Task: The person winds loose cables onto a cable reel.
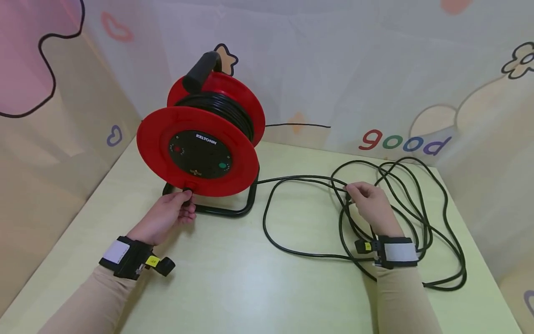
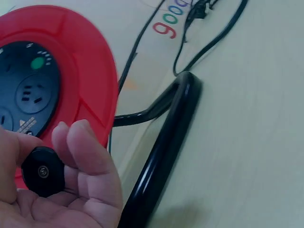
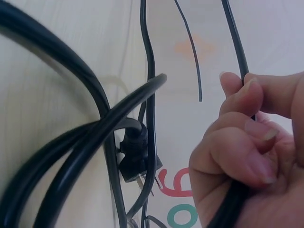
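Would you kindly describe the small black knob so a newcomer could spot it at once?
On the pale tabletop stands a red, round-flanged cable reel. At its lower front rim, the person's left hand holds a stubby black knob. Unlike the black tubular stand beside it, the knob is short, with a round metallic fastener in its end.

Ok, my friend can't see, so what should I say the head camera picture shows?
A person's left hand grips a black knob on a red cable reel while their right hand pinches black cable, looped loosely across a pale table.
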A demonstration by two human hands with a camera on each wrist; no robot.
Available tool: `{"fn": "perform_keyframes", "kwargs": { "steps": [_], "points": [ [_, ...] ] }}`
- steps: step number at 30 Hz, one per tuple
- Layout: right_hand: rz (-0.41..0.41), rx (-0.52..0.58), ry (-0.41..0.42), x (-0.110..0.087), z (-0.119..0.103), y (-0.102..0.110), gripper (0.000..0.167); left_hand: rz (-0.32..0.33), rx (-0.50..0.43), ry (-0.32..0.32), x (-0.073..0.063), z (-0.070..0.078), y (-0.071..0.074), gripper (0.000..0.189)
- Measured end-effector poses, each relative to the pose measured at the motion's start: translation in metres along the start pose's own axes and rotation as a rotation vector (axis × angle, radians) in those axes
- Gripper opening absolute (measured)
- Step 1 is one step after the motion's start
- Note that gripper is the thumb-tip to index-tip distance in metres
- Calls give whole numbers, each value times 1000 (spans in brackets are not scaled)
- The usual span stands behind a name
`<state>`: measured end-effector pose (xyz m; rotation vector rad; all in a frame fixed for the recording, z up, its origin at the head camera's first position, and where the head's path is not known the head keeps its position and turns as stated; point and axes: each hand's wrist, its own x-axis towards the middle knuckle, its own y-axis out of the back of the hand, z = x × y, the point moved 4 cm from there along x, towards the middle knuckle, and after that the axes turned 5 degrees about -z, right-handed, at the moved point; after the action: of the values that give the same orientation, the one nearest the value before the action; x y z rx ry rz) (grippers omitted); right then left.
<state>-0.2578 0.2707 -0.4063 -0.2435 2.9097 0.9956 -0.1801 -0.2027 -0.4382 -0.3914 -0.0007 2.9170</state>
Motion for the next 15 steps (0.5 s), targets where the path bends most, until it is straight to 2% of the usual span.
{"fn": "perform_keyframes", "kwargs": {
  "steps": [8, 15],
  "points": [
    [-21, 8, 52, 5, -1, -8, 52, 75, -173, -45, -11, 12, 17, 48],
    [-96, -4, 68, 6, -3, -20, 53, 103, -314, -143, -23, 28, 26, 46]
  ]
}}
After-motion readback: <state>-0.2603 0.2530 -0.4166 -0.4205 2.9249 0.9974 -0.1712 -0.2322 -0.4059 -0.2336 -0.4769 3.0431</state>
